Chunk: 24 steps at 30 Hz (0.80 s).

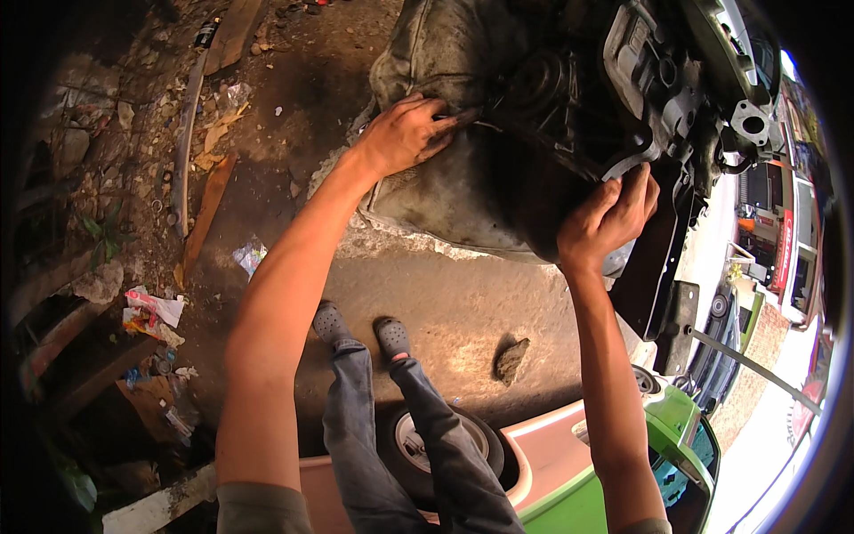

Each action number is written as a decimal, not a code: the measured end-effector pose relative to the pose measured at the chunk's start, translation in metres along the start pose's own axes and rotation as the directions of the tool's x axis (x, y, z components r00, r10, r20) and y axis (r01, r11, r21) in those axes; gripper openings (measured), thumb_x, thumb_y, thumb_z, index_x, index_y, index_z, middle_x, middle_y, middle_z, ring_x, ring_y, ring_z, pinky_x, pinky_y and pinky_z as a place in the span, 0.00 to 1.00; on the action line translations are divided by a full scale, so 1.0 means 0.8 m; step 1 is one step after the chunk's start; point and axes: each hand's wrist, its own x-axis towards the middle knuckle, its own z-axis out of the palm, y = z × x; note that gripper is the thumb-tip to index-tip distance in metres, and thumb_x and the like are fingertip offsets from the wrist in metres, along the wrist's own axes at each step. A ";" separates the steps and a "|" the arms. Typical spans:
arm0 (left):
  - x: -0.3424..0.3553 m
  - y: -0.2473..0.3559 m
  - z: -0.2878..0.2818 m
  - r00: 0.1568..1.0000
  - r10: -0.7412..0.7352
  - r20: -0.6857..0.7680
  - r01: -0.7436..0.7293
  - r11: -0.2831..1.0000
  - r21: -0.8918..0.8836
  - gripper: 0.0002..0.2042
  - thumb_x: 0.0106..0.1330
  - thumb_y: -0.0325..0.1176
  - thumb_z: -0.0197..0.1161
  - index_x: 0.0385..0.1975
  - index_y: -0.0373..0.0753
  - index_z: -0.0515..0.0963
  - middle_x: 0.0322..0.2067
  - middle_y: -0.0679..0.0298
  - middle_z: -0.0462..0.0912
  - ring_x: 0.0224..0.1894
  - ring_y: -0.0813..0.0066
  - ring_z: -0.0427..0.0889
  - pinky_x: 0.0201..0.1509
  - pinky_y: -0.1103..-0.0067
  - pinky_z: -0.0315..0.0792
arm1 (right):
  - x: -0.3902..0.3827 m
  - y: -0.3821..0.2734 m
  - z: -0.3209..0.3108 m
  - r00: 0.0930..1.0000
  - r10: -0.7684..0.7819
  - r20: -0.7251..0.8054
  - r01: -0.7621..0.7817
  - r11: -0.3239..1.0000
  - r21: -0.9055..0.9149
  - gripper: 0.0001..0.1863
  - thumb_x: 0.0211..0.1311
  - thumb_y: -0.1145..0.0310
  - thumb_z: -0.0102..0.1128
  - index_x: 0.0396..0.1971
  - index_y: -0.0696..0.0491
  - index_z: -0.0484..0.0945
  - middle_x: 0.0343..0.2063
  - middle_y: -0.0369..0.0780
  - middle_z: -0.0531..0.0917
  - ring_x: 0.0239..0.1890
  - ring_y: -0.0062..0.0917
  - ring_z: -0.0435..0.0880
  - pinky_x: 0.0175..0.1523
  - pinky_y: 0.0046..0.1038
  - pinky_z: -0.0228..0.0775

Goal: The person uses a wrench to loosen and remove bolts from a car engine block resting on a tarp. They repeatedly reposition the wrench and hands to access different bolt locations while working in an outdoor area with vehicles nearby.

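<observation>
At raised edge of concrete floor (463, 294), one greasy engine block (614, 89) sits on one dirty sack (445, 187). Left hand (405, 133) lies flat, fingers spread, on sack beside engine. Right hand (614, 218) curls round engine's lower rim, gripping it. Step in hand looks like steadying or shifting engine; next move likely calls for firm two-handed hold, weight kept over sack. Counted: two hands, one engine, one sack, one wheel (436, 445) below, two grey shoes (360, 329)
</observation>
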 end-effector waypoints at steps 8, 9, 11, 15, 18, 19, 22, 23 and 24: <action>0.006 -0.015 -0.004 0.990 0.090 0.109 -0.095 0.995 0.040 0.18 0.63 0.30 0.67 0.54 0.40 0.80 0.53 0.54 0.81 0.54 0.57 0.80 0.65 0.67 0.73 | -0.002 0.001 -0.003 1.000 -0.011 0.027 0.011 1.000 0.012 0.28 0.67 0.60 0.46 0.54 0.71 0.72 0.44 0.56 0.81 0.50 0.51 0.75 0.60 0.46 0.60; 0.005 -0.016 -0.004 0.990 0.120 0.077 -0.122 0.992 0.015 0.19 0.62 0.29 0.67 0.55 0.40 0.79 0.52 0.54 0.81 0.54 0.56 0.80 0.65 0.67 0.73 | -0.002 0.002 -0.003 1.000 -0.015 0.025 0.015 1.000 0.016 0.28 0.68 0.60 0.46 0.54 0.71 0.72 0.44 0.56 0.81 0.50 0.51 0.75 0.60 0.46 0.60; 0.005 -0.016 -0.004 0.986 0.095 0.139 -0.095 0.995 -0.006 0.22 0.61 0.29 0.67 0.57 0.41 0.77 0.52 0.54 0.80 0.54 0.56 0.80 0.64 0.66 0.74 | -0.002 0.003 -0.004 1.000 -0.017 0.024 0.016 1.000 0.018 0.27 0.68 0.60 0.45 0.53 0.71 0.72 0.43 0.56 0.81 0.50 0.51 0.75 0.60 0.46 0.60; 0.003 -0.009 -0.004 0.984 0.125 0.127 -0.141 0.983 0.119 0.24 0.57 0.26 0.66 0.57 0.40 0.76 0.50 0.56 0.80 0.52 0.57 0.80 0.63 0.67 0.74 | -0.002 0.002 -0.002 0.999 -0.036 -0.004 0.036 0.999 -0.003 0.27 0.69 0.59 0.45 0.53 0.71 0.72 0.42 0.56 0.80 0.49 0.51 0.75 0.59 0.46 0.61; 0.004 -0.006 -0.004 0.988 0.134 0.075 -0.141 0.985 0.098 0.24 0.57 0.26 0.63 0.57 0.40 0.77 0.48 0.57 0.81 0.49 0.58 0.80 0.63 0.69 0.73 | -0.003 0.002 -0.001 1.000 -0.014 0.002 0.014 1.000 -0.008 0.28 0.69 0.58 0.45 0.53 0.71 0.72 0.42 0.56 0.80 0.49 0.51 0.75 0.59 0.46 0.61; 0.005 -0.006 -0.004 0.990 0.120 0.079 -0.125 0.990 0.066 0.24 0.57 0.26 0.64 0.57 0.40 0.77 0.47 0.58 0.81 0.49 0.58 0.80 0.63 0.69 0.73 | -0.003 0.001 -0.001 1.000 -0.015 0.005 0.015 1.000 -0.006 0.28 0.69 0.58 0.44 0.53 0.71 0.72 0.42 0.56 0.80 0.49 0.51 0.75 0.59 0.46 0.61; 0.009 -0.008 -0.007 0.988 0.104 0.116 -0.107 0.994 0.026 0.24 0.58 0.28 0.66 0.58 0.40 0.76 0.47 0.59 0.81 0.49 0.58 0.80 0.64 0.69 0.72 | -0.003 0.001 -0.002 1.000 -0.014 0.004 0.014 1.000 -0.006 0.29 0.69 0.57 0.44 0.53 0.71 0.72 0.42 0.56 0.80 0.49 0.50 0.75 0.59 0.46 0.61; 0.010 -0.009 -0.009 0.985 0.088 0.149 -0.092 0.995 0.023 0.24 0.58 0.28 0.66 0.58 0.40 0.76 0.47 0.60 0.81 0.49 0.58 0.80 0.64 0.69 0.72 | -0.002 0.002 -0.002 1.000 -0.013 0.001 0.013 1.000 -0.004 0.29 0.70 0.57 0.43 0.53 0.71 0.72 0.42 0.56 0.80 0.49 0.50 0.75 0.59 0.46 0.61; 0.011 -0.010 -0.010 0.985 0.114 0.128 -0.116 0.993 0.009 0.24 0.57 0.27 0.67 0.56 0.37 0.76 0.48 0.58 0.81 0.49 0.57 0.80 0.63 0.69 0.73 | -0.002 0.002 -0.001 1.000 -0.011 -0.003 0.011 1.000 -0.002 0.29 0.70 0.57 0.43 0.53 0.71 0.72 0.42 0.56 0.80 0.49 0.50 0.74 0.59 0.46 0.61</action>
